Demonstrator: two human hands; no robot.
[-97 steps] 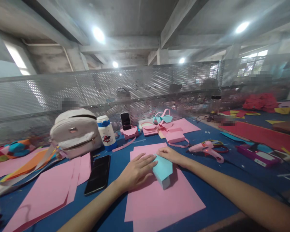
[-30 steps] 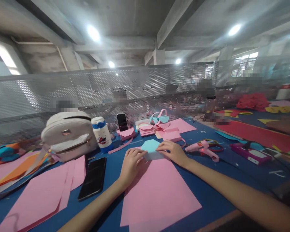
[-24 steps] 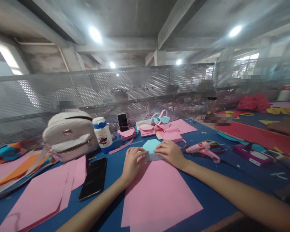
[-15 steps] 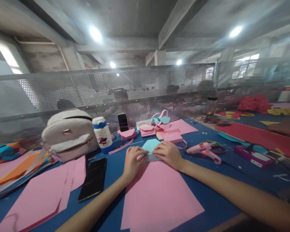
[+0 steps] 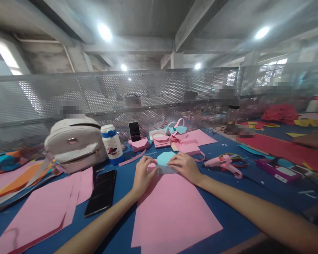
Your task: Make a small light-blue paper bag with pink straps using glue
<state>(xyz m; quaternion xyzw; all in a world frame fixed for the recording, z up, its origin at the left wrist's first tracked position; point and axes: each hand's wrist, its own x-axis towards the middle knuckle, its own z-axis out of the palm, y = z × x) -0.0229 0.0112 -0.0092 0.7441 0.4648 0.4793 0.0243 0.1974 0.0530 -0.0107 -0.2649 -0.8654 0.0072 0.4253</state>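
A small light-blue paper piece (image 5: 166, 159) with cut corners and a fold across it lies at the far end of a stack of pink sheets (image 5: 177, 211). My right hand (image 5: 186, 167) grips its right edge, fingertips resting over the paper. At its left side is my left hand (image 5: 144, 175), thumb and index finger apart, with a gap showing pink between them. The left thumb tip is close to the paper's left edge; whether it touches, I cannot tell.
Behind stand small pink paper bags (image 5: 139, 144). A pink glue gun (image 5: 224, 163) and purple box (image 5: 278, 171) lie right. Left are a black phone (image 5: 100, 192), a bottle (image 5: 112, 145), a white backpack (image 5: 74, 146) and more pink sheets (image 5: 47, 208). A perforated metal screen (image 5: 153, 88) closes the back.
My left hand has drawn slightly left off the light-blue paper and its fingers have parted. More of the paper shows. The right hand stays on the right edge.
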